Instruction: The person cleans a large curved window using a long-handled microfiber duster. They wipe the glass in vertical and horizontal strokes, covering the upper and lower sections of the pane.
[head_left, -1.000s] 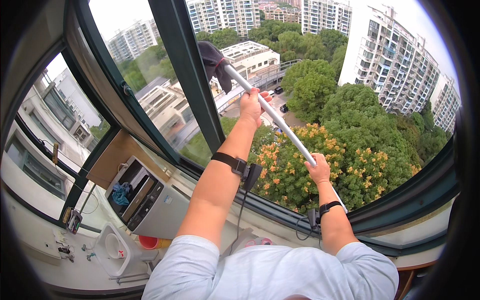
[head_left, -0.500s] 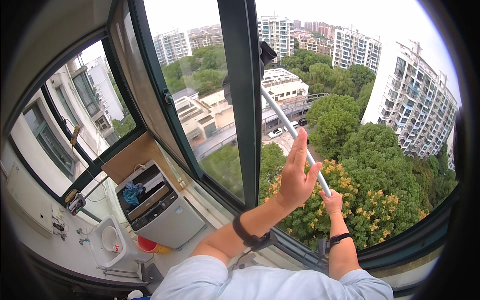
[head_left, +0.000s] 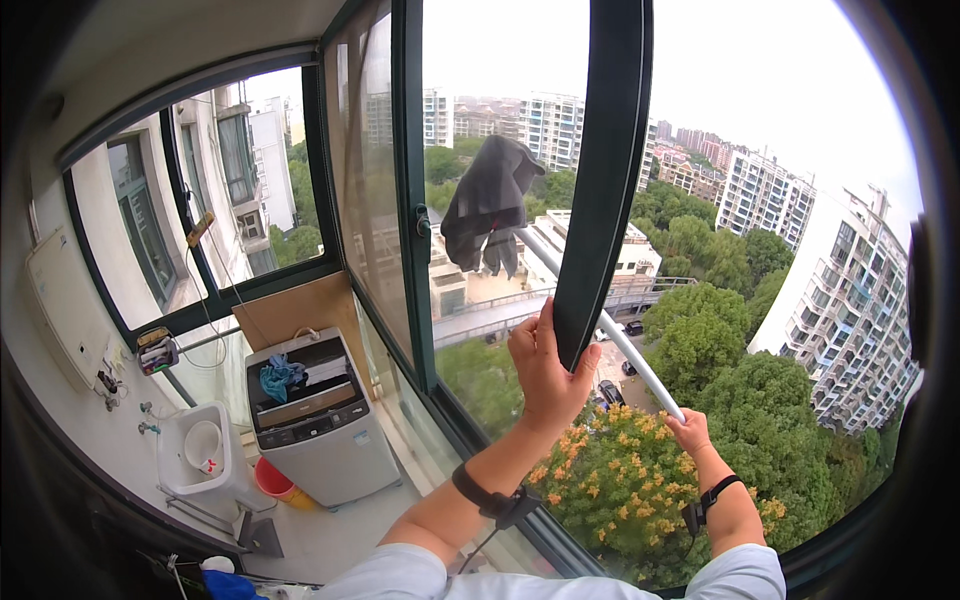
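My right hand (head_left: 690, 430) is wrapped round the lower end of a long white pole (head_left: 640, 362), out beyond the window opening. The pole slants up and left, passing behind the dark green upright of the sliding window frame (head_left: 606, 190). At its far end a dark grey cloth (head_left: 490, 210) hangs outside, seen through the glass; whatever lies under the cloth is hidden. My left hand (head_left: 552, 375) grips the window frame's upright low down, fingers on its left side and thumb on its right.
A washing machine (head_left: 318, 430) with its lid up and blue cloth inside stands at left, beside a white sink (head_left: 180, 455) and a red bucket (head_left: 275, 478). The window's lower track (head_left: 560, 540) runs beneath my arms. Far below outside are trees (head_left: 820, 420) and parked cars.
My left hand has gone from flat and outstretched beside the pole to gripping the window frame. The cloth on the pole now shows more fully behind the glass. My view has turned left.
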